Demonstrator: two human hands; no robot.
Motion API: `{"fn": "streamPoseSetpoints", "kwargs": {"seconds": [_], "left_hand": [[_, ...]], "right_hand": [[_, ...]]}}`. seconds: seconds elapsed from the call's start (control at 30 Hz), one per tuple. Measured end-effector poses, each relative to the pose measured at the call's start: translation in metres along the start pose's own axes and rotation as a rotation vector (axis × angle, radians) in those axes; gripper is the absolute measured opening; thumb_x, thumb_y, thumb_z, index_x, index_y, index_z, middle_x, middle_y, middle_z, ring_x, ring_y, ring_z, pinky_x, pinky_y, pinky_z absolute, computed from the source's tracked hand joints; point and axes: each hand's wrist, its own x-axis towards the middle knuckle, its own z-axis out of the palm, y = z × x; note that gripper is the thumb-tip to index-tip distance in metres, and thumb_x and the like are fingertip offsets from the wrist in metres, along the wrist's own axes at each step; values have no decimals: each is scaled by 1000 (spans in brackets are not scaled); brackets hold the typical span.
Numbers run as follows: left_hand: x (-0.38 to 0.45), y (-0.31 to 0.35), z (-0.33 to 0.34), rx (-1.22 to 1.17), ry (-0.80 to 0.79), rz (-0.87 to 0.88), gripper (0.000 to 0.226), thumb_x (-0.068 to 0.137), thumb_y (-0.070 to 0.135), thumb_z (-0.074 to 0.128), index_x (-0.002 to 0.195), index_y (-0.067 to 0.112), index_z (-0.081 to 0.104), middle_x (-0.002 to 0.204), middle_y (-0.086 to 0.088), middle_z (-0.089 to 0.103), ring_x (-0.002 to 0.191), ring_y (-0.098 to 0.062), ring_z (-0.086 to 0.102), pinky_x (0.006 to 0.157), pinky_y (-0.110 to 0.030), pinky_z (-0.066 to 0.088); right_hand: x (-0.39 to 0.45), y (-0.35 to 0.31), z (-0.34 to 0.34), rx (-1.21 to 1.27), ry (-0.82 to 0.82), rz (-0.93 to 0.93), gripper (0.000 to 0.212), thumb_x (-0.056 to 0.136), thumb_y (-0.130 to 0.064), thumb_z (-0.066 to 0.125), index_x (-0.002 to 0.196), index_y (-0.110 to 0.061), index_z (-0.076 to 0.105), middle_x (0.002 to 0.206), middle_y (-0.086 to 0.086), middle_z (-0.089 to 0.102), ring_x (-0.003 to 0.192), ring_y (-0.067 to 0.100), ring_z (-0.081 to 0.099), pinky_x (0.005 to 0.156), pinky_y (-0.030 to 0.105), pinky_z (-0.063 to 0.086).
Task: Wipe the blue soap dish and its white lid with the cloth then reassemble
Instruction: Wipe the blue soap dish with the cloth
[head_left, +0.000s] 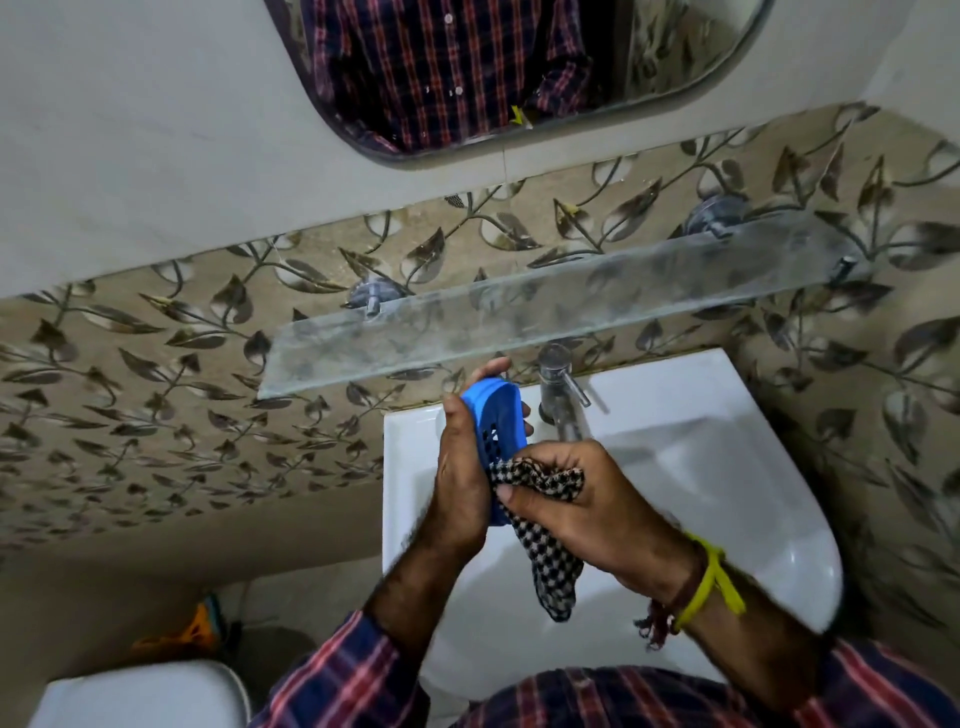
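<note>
Holding the blue soap dish (496, 431) on edge above the basin (727, 467), my left hand (460, 478) clasps it with the thumb on the near rim and the fingers wrapped round the far side, so, as I judge it, the perforated face is turned toward the cloth. My right hand (582, 499) bunches the checked cloth (540, 519) in a clenched grip and presses it against the dish's lower end; the loose tail hangs toward 6 o'clock. Both grips are thus occupied, left on the dish, right on the cloth. I see no white lid in view, so I judge that the lid and the reassembly remain to be done. At 1 o'clock from the dish the tap (558, 389) stands just beside it, and the glass shelf (545, 312) projects overhead at 12 o'clock; either could catch a wide stroke. A mirror (519, 78) hangs beyond, and a toilet lid (145, 696) shows at 8 o'clock.
</note>
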Motion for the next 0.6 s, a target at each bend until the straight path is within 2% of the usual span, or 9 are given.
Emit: {"fn": "streamPoseSetpoints", "kwargs": {"seconds": [0.1, 0.17, 0.3, 0.4, 0.47, 0.53, 0.6], "left_hand": [[4, 2, -1, 18, 10, -34, 61, 93, 71, 22, 126, 42, 65, 102, -5, 73, 92, -23, 68, 80, -40, 58], [2, 2, 0, -9, 23, -77, 59, 94, 71, 25, 126, 41, 65, 102, -7, 73, 92, -25, 69, 80, -41, 57], [2, 4, -1, -42, 62, -101, 53, 95, 66, 33, 122, 38, 68, 100, -7, 75, 90, -26, 71, 78, -43, 59], [6, 10, 2, -101, 101, -174, 53, 91, 71, 42, 117, 36, 72, 98, -9, 76, 89, -27, 70, 78, -44, 57], [7, 12, 4, -136, 127, -216, 58, 85, 74, 49, 115, 32, 74, 97, -11, 75, 88, -29, 69, 81, -45, 54], [8, 16, 4, -163, 119, -246, 63, 78, 71, 48, 116, 29, 74, 92, -11, 74, 83, -28, 68, 77, -42, 55], [10, 20, 1, -173, 103, -282, 64, 81, 71, 45, 116, 27, 75, 86, -10, 72, 78, -26, 66, 69, -37, 55]], "right_hand": [[-1, 6, 1, -155, -26, 3, 7, 88, -14, 72, 93, -12, 76, 91, 2, 77, 87, 19, 72, 84, 45, 58], [-1, 7, 0, -179, -27, 0, 7, 86, -16, 72, 91, -13, 76, 90, 2, 76, 87, 19, 72, 86, 49, 56], [-3, 7, 1, -290, -39, -41, 13, 85, -30, 69, 92, -21, 74, 88, -7, 72, 86, 12, 69, 84, 46, 56], [-4, 7, -6, -497, -64, -140, 7, 87, -25, 68, 93, -24, 72, 90, -10, 69, 87, 9, 66, 81, 40, 55], [-6, 5, -8, -648, -62, -218, 13, 87, -25, 66, 98, -30, 68, 94, -12, 68, 88, 7, 65, 77, 36, 55], [-9, 6, -8, -795, -47, -310, 18, 87, -28, 65, 104, -34, 65, 99, -13, 68, 88, 9, 65, 71, 35, 55], [-11, 8, -8, -911, -49, -377, 19, 88, -35, 65, 106, -34, 64, 104, -12, 69, 87, 14, 67, 66, 36, 54]]}}
